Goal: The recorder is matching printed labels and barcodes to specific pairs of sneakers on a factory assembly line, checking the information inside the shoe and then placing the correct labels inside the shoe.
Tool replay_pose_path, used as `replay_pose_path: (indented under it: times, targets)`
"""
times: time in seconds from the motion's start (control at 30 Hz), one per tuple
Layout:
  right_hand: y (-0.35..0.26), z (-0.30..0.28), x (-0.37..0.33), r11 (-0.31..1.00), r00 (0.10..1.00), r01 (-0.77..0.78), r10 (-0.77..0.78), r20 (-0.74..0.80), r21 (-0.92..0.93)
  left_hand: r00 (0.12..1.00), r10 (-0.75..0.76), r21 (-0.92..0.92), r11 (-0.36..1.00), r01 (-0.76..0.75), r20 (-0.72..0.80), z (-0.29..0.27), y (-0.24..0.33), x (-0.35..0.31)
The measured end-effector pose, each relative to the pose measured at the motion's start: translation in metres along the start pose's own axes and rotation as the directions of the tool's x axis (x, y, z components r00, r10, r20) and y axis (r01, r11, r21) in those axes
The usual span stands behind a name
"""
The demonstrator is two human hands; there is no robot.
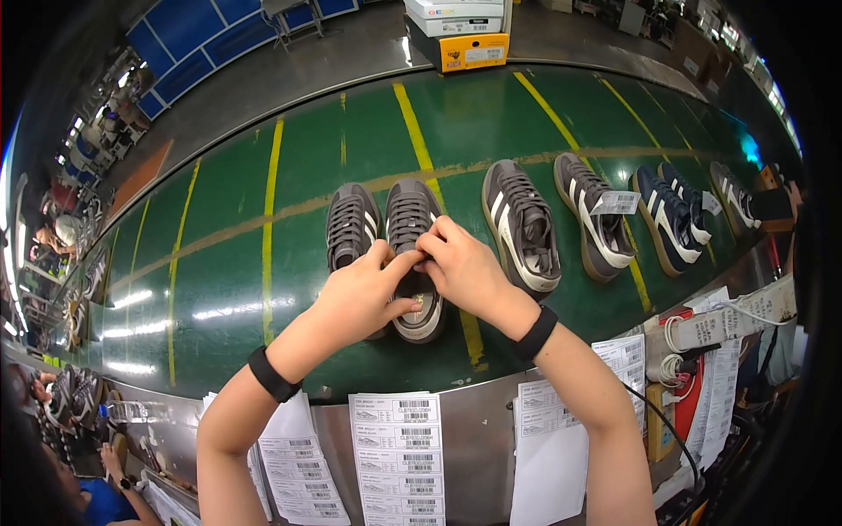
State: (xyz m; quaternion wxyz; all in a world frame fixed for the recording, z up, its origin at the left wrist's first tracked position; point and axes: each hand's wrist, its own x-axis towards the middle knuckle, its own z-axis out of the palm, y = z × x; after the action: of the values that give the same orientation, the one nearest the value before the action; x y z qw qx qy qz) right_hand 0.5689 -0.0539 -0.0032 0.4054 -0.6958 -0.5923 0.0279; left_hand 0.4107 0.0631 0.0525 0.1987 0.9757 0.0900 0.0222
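A dark grey sneaker (412, 215) with white stripes lies toe away from me on the green conveyor belt (224, 263). My left hand (364, 289) and my right hand (465, 272) meet over it, fingers closed in a pinch at the upper end of its lacing. Whether they grip lace or tongue is hidden by the fingers. The left thumb sticks out over the shoe's opening, where a pale insole shows. Touching it on the left is a matching grey sneaker (352, 219), its heel covered by my left hand.
To the right stand another grey sneaker (517, 206), a tagged grey one (589, 215) and navy sneakers (664, 219). Shoe boxes (471, 51) are stacked beyond the belt's far edge. Label sheets (399, 460) hang over the near metal ledge (474, 430). Cables (671, 364) lie at right.
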Motion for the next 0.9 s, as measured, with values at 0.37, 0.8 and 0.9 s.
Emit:
replay_pose_path:
  times: [0.37, 0.8, 0.9]
  targets:
    - [-0.004, -0.012, -0.018, 0.947, 0.958, 0.193, -0.126, 0.257, -0.257, 0.956, 0.213, 0.398, 0.910, -0.118, -0.202, 0.028, -0.008, -0.002]
    - [0.003, 0.000, -0.003, 0.993, 0.996, 0.089, -0.087, 0.028, -0.083, 0.963, 0.178, 0.272, 0.955, -0.119, -0.204, 0.031, 0.023, -0.017]
    - [0.001, 0.010, 0.010, 0.995, 0.996, 0.075, -0.071, 0.060, -0.071, 0.985, 0.123, 0.271, 0.959, -0.086, -0.123, 0.046, 0.019, -0.017]
